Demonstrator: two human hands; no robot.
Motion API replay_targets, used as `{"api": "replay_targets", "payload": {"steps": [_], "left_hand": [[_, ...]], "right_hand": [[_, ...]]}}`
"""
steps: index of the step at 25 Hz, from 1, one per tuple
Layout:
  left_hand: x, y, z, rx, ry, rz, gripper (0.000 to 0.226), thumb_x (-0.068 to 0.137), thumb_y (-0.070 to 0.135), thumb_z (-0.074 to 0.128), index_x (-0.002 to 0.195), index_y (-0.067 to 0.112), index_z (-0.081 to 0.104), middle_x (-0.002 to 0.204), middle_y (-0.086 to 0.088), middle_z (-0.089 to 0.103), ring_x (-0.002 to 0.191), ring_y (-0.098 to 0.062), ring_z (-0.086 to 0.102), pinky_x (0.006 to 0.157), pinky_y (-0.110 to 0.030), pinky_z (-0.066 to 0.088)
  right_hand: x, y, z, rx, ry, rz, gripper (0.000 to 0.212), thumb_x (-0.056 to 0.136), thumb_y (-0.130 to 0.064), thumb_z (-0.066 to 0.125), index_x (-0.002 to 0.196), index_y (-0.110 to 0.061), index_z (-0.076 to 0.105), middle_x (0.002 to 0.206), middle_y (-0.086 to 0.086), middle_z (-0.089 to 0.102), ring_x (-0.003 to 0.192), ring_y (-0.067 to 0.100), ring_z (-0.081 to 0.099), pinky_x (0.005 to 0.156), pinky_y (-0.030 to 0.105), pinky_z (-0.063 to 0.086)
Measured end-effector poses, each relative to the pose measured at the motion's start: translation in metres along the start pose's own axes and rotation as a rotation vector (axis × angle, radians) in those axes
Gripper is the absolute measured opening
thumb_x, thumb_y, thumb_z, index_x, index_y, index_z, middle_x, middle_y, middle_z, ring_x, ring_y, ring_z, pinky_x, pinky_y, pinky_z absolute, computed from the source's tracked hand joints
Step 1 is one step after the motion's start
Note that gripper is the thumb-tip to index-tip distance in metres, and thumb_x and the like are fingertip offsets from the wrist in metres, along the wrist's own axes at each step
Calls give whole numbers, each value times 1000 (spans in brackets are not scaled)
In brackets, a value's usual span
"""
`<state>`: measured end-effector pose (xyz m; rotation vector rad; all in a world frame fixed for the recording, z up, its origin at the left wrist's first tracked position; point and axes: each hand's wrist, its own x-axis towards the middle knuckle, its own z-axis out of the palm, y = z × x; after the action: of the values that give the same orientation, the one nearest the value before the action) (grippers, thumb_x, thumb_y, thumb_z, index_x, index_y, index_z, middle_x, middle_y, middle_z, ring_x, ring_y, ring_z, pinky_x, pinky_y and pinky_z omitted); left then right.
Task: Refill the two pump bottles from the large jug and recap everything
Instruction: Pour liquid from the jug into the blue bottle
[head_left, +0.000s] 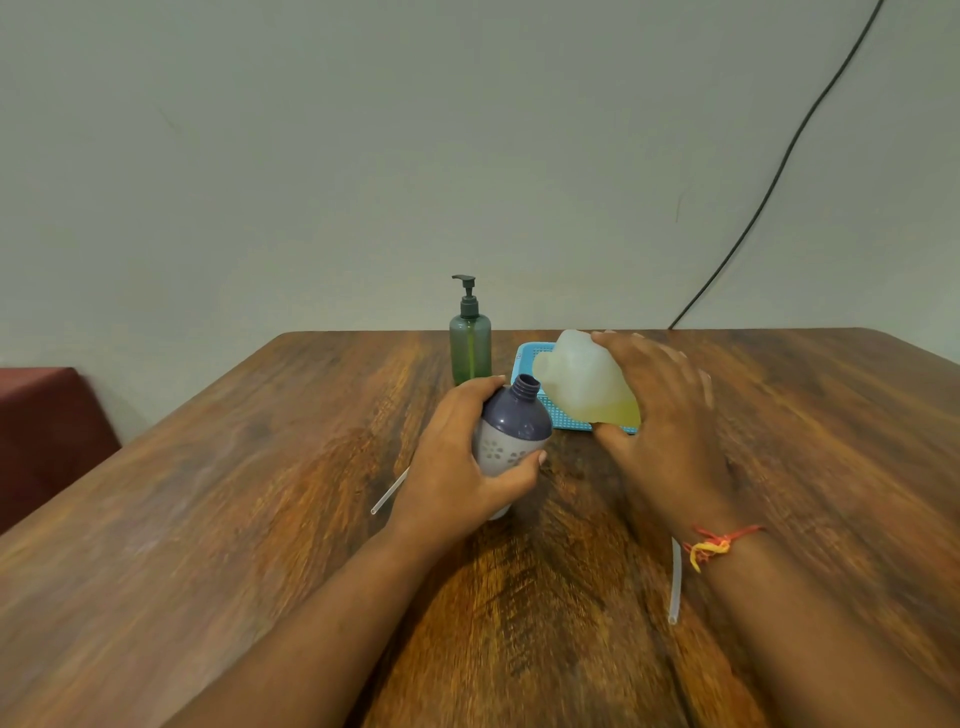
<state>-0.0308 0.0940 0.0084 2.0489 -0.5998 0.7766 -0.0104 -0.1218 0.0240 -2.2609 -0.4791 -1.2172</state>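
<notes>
My left hand (457, 462) grips a purple and white bottle (511, 431) with its neck open, tilted toward the right. My right hand (660, 410) holds the translucent jug (582, 387) tipped on its side, its mouth just right of the bottle's neck; yellow-green liquid pools in the jug's lower end. A green pump bottle (470, 345) stands upright behind them with its dark pump on. A clear dip tube (389, 491) pokes out from under my left hand. Another clear tube (675, 582) lies by my right wrist.
A blue mesh basket (527, 358) sits on the wooden table (260, 493) behind the jug. A black cable (779, 171) runs down the wall at the right. A dark red seat (47, 431) is at the left.
</notes>
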Motion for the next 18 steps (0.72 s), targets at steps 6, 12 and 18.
{"api": "replay_targets", "payload": {"steps": [6, 12, 18], "left_hand": [[1, 0, 0, -6, -4, 7, 71, 75, 36, 83, 134, 37, 44, 123, 19, 53, 115, 2, 54, 93, -16, 49], [1, -2, 1, -5, -4, 4, 71, 74, 38, 82, 135, 36, 45, 123, 18, 53, 114, 4, 54, 95, -20, 50], [1, -1, 0, -9, -5, 1, 71, 74, 39, 81, 134, 39, 43, 124, 15, 54, 114, 2, 55, 95, -25, 52]], "right_hand": [[2, -2, -3, -69, 1, -19, 84, 68, -3, 81, 143, -27, 50, 140, -4, 55, 134, 18, 42, 113, 44, 26], [3, -1, -5, -76, -28, -33, 88, 69, 0, 80, 144, -28, 46, 146, -2, 52, 142, 24, 39, 119, 53, 24], [5, -3, -7, -98, -27, -53, 88, 68, 3, 79, 144, -26, 47, 147, -1, 51, 144, 25, 37, 121, 53, 20]]}}
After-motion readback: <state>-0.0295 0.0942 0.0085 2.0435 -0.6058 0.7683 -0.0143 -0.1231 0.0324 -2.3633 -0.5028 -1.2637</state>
